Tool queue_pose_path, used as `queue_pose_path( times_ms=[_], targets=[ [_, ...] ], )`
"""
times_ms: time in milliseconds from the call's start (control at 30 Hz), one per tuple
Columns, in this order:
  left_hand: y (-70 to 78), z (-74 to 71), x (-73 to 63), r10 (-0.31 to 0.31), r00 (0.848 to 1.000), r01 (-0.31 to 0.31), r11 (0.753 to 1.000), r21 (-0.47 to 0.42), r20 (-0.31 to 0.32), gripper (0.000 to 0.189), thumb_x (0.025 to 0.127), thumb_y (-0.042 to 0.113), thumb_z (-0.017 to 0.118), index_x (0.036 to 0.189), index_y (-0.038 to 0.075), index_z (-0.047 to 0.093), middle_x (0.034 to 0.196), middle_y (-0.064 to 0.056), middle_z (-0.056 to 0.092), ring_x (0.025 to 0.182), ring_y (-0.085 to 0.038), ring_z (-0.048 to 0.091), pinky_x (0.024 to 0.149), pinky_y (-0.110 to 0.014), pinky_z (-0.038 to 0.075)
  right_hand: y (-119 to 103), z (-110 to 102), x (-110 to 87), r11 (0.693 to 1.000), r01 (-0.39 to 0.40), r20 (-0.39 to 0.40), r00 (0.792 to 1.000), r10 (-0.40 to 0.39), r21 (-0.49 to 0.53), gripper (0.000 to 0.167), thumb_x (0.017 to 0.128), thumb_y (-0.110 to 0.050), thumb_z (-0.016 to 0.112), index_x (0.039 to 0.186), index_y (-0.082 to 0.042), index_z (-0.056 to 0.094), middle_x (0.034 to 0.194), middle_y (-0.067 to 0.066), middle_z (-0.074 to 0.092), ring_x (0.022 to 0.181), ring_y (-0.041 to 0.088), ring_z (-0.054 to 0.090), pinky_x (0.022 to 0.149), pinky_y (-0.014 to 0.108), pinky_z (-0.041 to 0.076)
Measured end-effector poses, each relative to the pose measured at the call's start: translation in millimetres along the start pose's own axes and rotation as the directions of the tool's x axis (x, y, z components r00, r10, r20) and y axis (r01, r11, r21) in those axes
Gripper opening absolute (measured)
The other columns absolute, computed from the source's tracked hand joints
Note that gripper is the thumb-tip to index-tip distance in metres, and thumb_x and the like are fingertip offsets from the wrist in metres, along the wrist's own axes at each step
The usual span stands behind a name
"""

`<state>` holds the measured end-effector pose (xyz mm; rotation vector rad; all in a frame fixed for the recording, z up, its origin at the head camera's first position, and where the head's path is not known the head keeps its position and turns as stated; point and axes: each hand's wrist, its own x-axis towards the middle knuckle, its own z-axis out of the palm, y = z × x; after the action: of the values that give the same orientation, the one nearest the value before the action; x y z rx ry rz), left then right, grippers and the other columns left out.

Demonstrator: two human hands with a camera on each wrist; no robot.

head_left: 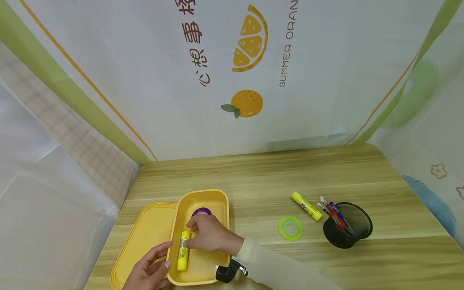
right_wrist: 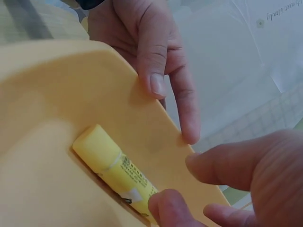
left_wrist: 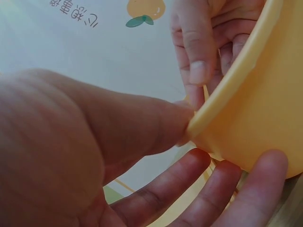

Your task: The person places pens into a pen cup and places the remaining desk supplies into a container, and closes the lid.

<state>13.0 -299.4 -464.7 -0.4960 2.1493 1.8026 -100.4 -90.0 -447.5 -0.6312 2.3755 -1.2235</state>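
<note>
A yellow plastic box (head_left: 212, 266) stands on the table, partly over a flat yellow lid (head_left: 146, 229). My left hand (head_left: 150, 269) holds its left wall, thumb at the rim (left_wrist: 232, 87) and fingers along the outside. Inside the box, a yellow glue stick (right_wrist: 116, 165) lies along the left wall. Over it is my right hand (head_left: 212, 234), thumb and fingers spread apart, a fingertip close to the stick's end; whether it touches cannot be told. A purple ring-shaped roll (head_left: 202, 210) lies at the far end of the box, partly hidden by the right hand.
To the right lie a second yellow glue stick (head_left: 307, 206) and a green-yellow ring-shaped roll (head_left: 290, 228). Beyond them a black mesh pen holder (head_left: 340, 237) with several pens leans on the table. A printed white cloth (head_left: 203, 133) hangs behind the table.
</note>
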Motion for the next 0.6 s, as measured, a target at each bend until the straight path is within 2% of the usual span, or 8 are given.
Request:
queue_pose_path(
  times_ms=[300,600],
  targets=[
    [1.8,0.9,-0.3,-0.016,1.0,0.017,1.0,0.019,-0.023,0.065,0.102,0.015,0.07,0.159,0.003,0.043,0.142,-0.023,0.05,0.115,-0.026,0.067,0.082,-0.046,0.066,-1.9,-6.6,-2.3,0.995,0.041,-0.032,0.999,-0.038,0.096,0.047,0.083,-0.024,0.09,0.122,-0.006,0.072,0.101,0.001,0.074,0.08,-0.002,0.063,0.073,0.017,0.053],
    [0.1,1.2,0.9,-0.018,1.0,0.018,1.0,0.016,-0.022,0.065,0.102,0.015,0.07,0.159,0.002,0.042,0.142,-0.023,0.051,0.114,-0.026,0.067,0.083,-0.045,0.066,-3.6,-17.2,-10.1,0.975,0.054,-0.051,0.998,-0.044,0.215,0.046,0.083,-0.02,0.089,0.122,-0.004,0.071,0.105,0.005,0.075,0.081,-0.001,0.066,0.074,0.018,0.055]
  ],
)
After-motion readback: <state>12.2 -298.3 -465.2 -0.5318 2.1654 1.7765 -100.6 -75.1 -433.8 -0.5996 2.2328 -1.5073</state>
